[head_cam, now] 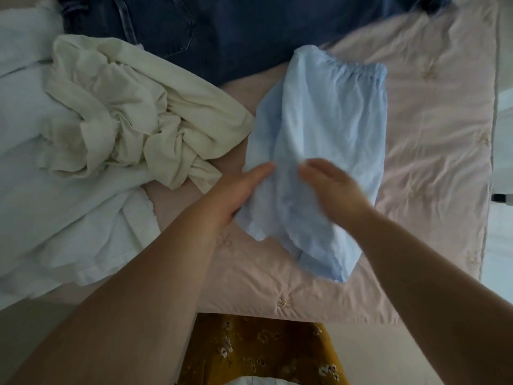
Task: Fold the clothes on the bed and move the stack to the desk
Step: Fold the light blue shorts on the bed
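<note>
A light blue garment [327,115] with a gathered elastic edge lies lengthwise on the pink quilted bed [433,134], partly folded. My left hand [236,193] lies against its left near edge with straight fingers, part of the cloth draped over the palm side. My right hand [336,187] rests flat on top of the garment near its lower half, fingers straight and slightly blurred. To the left sits a crumpled cream garment [133,112] on top of a white garment [55,207]. Dark blue jeans [222,31] lie spread across the far side of the bed.
The bed's right edge [491,162] runs beside a pale floor or wall. A mustard floral fabric [261,354], worn by the person, shows at the bottom centre against the bed's near edge.
</note>
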